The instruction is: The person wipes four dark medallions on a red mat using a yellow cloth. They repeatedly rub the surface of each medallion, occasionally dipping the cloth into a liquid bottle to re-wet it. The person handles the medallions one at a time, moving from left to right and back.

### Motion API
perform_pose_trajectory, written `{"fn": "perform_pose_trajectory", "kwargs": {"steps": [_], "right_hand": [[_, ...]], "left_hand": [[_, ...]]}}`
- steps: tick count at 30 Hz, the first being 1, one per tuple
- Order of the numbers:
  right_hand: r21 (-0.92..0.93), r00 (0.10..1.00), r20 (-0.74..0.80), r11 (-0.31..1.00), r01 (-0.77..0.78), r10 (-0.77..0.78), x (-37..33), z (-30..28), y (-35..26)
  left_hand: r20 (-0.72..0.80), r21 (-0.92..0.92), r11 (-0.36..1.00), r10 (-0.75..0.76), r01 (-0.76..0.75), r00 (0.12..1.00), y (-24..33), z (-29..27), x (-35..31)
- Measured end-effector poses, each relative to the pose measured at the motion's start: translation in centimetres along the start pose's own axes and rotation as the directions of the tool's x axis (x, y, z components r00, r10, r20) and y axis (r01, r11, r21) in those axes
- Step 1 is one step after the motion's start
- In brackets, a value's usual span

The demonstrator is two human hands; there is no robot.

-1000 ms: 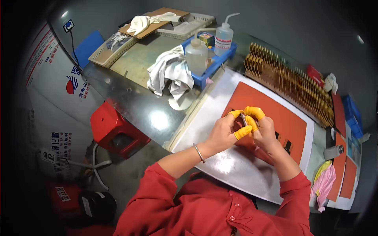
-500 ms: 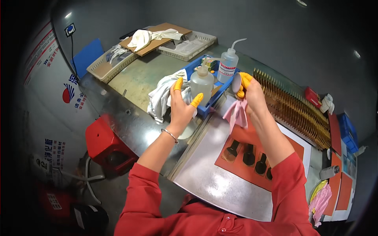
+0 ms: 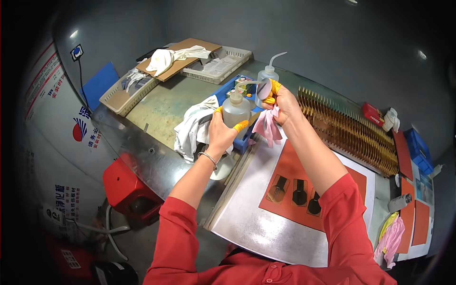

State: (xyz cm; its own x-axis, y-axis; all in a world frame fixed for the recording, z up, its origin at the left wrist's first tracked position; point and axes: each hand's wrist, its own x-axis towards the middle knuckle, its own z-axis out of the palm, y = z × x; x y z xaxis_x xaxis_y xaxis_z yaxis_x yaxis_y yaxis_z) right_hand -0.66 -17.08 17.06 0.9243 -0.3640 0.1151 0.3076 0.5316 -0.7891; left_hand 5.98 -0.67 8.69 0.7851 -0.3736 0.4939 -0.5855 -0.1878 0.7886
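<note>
My left hand [image 3: 222, 132], with yellow finger cots on the finger and thumb that show, is closed around a translucent squeeze bottle [image 3: 236, 114]. The bottle's bent spout points right. My right hand [image 3: 284, 104], also in yellow finger cots, pinches a thin, greyish flat piece [image 3: 264, 89] at the spout's tip. A pink cloth [image 3: 268, 127] hangs from that same hand. Whether liquid comes out cannot be seen. Just behind stands a second wash bottle [image 3: 269, 73], partly hidden by the right hand. A white cloth [image 3: 195, 124] lies left of my left hand.
A blue tray [image 3: 223, 90] sits behind the bottles. On the right stands a long rack of brown plates [image 3: 346, 130]. Dark pieces lie on an orange mat [image 3: 270, 202] in front of me. Cream baskets [image 3: 240, 56] and a cardboard sheet [image 3: 183, 64] occupy the far left.
My right hand has moved left with the flat piece and pink cloth, bringing the piece to the spout. My left hand stays at the squeeze bottle. The whole view has shifted slightly.
</note>
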Motion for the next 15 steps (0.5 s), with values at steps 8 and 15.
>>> {"fn": "perform_pose_trajectory", "kwargs": {"steps": [8, 15], "right_hand": [[0.025, 1.000, 0.014, 1.000, -0.001, 0.000, 0.1, 0.1, 0.0], [0.002, 0.998, 0.062, 1.000, 0.014, -0.015, 0.5, -0.2, -0.4]], "left_hand": [[-0.016, 0.017, 0.999, -0.032, 0.032, 0.999, 0.0, 0.1, 0.0], [-0.045, -0.054, 0.998, -0.013, 0.010, 0.999, -0.4, 0.4, 0.3]]}}
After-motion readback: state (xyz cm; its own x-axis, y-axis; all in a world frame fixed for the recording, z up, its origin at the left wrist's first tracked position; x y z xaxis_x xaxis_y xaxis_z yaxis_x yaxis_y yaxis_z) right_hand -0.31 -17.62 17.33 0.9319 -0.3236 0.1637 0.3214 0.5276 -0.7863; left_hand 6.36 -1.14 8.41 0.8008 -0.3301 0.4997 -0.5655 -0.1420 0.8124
